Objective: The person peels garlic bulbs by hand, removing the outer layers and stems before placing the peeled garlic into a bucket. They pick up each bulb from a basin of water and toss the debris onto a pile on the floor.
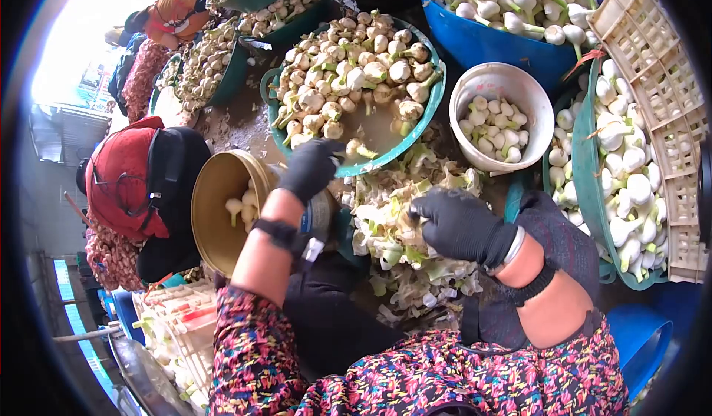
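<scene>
My left hand (311, 170), in a black glove, is at the near-left rim of a green basin (432, 123). Its fingers look curled; what they hold, if anything, is hidden. Just past the fingertips lies a garlic bulb (360, 150) in the basin's murky water. Many soil-stained garlic bulbs (356, 71) fill the rest of the basin. My right hand (463, 227), also gloved in black, hovers over a heap of garlic peelings (386, 219) with thumb and fingers closed together. I cannot make out what is between them.
A white bucket (461, 149) of peeled bulbs stands right of the basin, and a tan bucket (204, 216) with a few bulbs lies tilted at left. A blue tub (475, 38), a green basket (593, 164) and a crate (667, 82) line the right. A person in a red cap (122, 182) sits left.
</scene>
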Tool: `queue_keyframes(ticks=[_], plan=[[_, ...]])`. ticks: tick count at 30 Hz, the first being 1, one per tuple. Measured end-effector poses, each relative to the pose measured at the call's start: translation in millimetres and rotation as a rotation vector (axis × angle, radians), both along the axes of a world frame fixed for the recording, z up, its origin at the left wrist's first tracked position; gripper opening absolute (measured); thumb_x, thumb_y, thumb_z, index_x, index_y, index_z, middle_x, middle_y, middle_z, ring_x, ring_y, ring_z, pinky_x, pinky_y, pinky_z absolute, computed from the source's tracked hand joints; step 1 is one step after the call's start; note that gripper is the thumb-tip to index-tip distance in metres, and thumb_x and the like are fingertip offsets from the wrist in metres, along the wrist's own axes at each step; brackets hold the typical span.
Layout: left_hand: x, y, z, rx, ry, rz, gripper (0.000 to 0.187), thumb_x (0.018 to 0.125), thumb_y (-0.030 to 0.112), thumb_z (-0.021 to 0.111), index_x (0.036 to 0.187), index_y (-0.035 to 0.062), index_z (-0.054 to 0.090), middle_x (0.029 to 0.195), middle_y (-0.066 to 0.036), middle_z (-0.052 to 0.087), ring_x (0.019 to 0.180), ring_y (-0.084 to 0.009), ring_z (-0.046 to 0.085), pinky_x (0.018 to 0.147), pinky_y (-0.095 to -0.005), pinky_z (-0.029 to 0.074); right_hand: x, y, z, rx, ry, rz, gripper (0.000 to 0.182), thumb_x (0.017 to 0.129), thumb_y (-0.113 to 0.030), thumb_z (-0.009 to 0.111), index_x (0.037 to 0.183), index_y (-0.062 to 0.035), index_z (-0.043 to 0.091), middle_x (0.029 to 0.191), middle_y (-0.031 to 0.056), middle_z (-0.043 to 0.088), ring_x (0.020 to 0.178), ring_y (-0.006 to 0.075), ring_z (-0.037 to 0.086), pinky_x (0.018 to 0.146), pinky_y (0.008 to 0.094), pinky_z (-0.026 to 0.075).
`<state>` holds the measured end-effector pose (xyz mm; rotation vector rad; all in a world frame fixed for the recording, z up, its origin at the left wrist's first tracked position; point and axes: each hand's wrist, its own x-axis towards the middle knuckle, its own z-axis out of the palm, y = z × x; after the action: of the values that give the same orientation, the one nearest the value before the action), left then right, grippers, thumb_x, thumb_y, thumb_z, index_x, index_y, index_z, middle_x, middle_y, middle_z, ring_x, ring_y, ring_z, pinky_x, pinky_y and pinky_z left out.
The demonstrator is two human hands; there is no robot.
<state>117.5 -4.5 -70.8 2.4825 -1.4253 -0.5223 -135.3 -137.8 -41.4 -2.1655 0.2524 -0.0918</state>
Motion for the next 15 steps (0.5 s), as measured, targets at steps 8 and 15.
queue_keyframes(ticks=[8,15], plan=[[28.1,-55.7,-161.3,0.499,-0.247,-0.122,0.037,0.081,0.034,0.053,0.117,0.0269,0.058,0.120,-0.015,0.051,0.107,-0.0305,0.053,0.086,-0.0425,0.045,-6.3,-3.5,1.9,-0.125,0.283,0.089,0.023,0.074,-0.016,0.051,0.092,-0.0060,0.060,0.081,0.0185,0.063,0.076,0.0345,0.062,0.069,0.0445,0.049],[60.5,-20.6,-146.2,0.068,0.346,0.247,0.021,0.078,0.022,0.065,0.094,0.0084,0.066,0.094,-0.009,0.063,0.081,-0.0207,0.060,0.074,-0.0327,0.049,3.5,-7.0,10.9,-0.133,0.369,0.122,0.017,0.075,-0.020,0.056,0.078,-0.0043,0.061,0.078,0.0182,0.062,0.078,0.0337,0.062,0.070,0.0435,0.049]])
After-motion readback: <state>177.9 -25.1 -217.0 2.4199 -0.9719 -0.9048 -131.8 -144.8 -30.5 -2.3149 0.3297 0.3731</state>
